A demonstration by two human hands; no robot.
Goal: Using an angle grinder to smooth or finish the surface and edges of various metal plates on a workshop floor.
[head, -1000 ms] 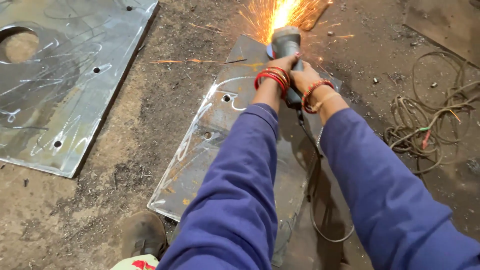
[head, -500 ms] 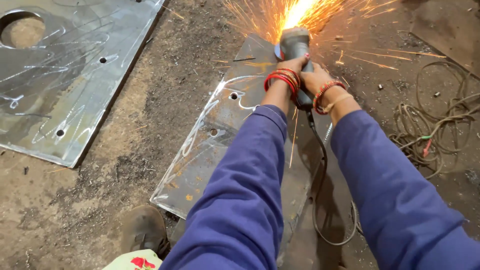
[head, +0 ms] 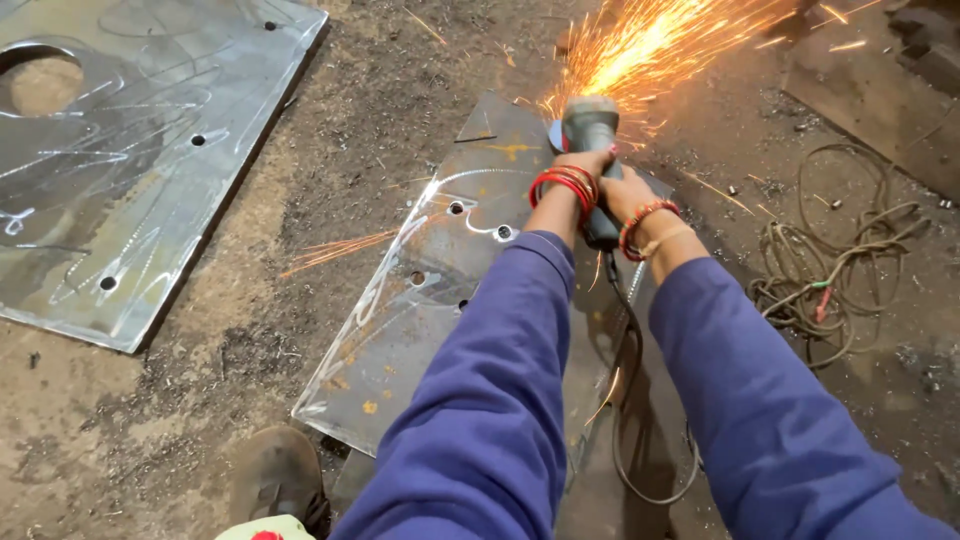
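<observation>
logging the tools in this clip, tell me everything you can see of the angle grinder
The angle grinder has a grey metal-looking head and a dark body, with a black cord trailing back from its rear between the person's arms. It points away from the person, its front at the far edge of the steel plate lying on the dirt floor, throwing a bright fan of orange sparks up and away. The disc itself is hidden. Both hands grip it: the left hand near the head, the right hand on the body behind.

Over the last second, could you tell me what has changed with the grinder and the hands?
The spark spray has grown wider and now fans up to the right. Both hands, left hand and right hand, keep their grip on the angle grinder at the far edge of the steel plate. The cable coil lies unmoved.
</observation>
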